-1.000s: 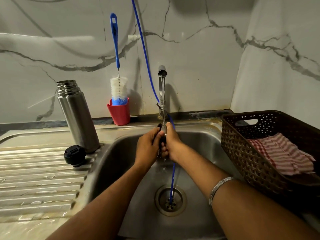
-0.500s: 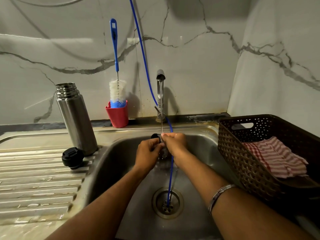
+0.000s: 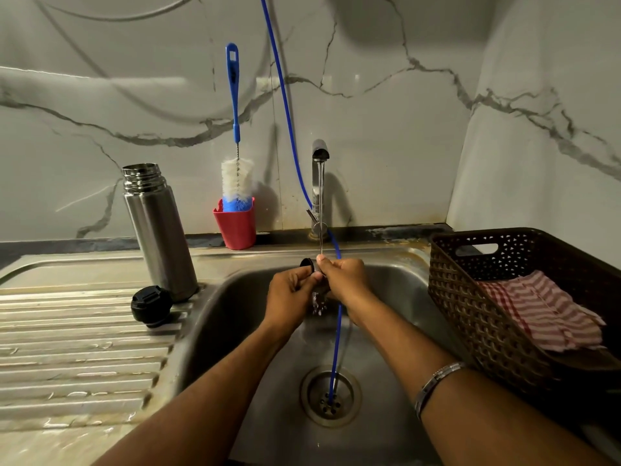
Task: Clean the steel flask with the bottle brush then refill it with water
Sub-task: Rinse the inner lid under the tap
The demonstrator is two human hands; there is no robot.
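Observation:
The steel flask [image 3: 158, 230] stands upright and uncapped on the left sink ledge, with a black cap [image 3: 151, 306] lying beside its base. The bottle brush [image 3: 236, 178], blue handle and white bristles, stands in a red cup [image 3: 236, 226] by the wall. Over the sink, my left hand [image 3: 290, 294] and my right hand [image 3: 346, 280] together hold a small dark cup-like piece [image 3: 307, 263] under the water running from the tap [image 3: 319, 183]. Most of that piece is hidden by my fingers.
A blue hose [image 3: 289, 109] runs down the wall into the sink drain [image 3: 331, 396]. A brown woven basket [image 3: 470, 297] with a red-striped cloth [image 3: 544, 311] sits at the right. The ribbed steel drainboard [image 3: 74, 351] lies at the left.
My hands shifted slightly under the tap stream and turned the small dark piece, so its round end now shows at the left of my right thumb. The flask, cap and brush stayed put.

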